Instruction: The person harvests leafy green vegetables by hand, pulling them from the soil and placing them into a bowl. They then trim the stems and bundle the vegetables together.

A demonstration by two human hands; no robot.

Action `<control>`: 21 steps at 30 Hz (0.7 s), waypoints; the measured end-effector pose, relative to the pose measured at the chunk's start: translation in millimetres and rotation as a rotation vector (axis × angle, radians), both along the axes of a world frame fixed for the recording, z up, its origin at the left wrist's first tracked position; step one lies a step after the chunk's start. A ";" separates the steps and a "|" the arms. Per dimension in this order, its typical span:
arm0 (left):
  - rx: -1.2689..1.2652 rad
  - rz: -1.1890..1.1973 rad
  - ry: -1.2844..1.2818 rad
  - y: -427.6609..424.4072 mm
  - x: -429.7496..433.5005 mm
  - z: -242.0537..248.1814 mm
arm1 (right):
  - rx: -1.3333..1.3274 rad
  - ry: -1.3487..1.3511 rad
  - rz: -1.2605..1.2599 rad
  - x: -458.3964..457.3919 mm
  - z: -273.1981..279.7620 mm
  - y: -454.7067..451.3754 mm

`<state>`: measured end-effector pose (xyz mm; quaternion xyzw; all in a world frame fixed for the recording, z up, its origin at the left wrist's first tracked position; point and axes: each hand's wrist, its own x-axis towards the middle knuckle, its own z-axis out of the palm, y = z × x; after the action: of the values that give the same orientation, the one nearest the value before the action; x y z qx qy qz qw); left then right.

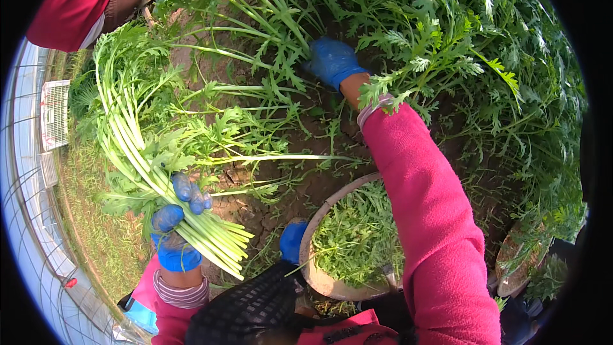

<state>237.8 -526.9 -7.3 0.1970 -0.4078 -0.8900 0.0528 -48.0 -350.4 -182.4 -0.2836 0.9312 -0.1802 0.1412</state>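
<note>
My left hand, in a blue disposable glove, is closed around a bundle of leafy greens; the pale cut stems point to the lower right and the lobed leaves to the upper left. My right hand, gloved the same way, reaches to the base of the standing green plants. Its fingers are partly hidden, so whether they grip a stem cannot be told. Between my arms stands a round tub holding loose leaves and trimmings.
Dense greens grow along the right. Another person's red sleeve shows at the upper left. White plastic crates stand by the greenhouse's film wall. A second container lies at the lower right.
</note>
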 end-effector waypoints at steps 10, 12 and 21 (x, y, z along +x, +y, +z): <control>0.035 0.001 0.027 1.1 1.6 0.5 | -0.034 -0.108 0.010 3.2 3.0 -1.0; 0.041 0.000 0.035 1.8 2.1 0.8 | -0.119 -0.134 -0.047 3.7 -1.0 -1.4; 0.028 -0.022 -0.029 4.3 -1.4 4.9 | -0.191 -0.232 -0.320 -11.3 -44.9 -4.1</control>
<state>236.4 -522.6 -2.4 0.2063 -0.3979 -0.8932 0.0344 -59.2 -354.5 -227.3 -0.1217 0.9206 -0.3190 0.1894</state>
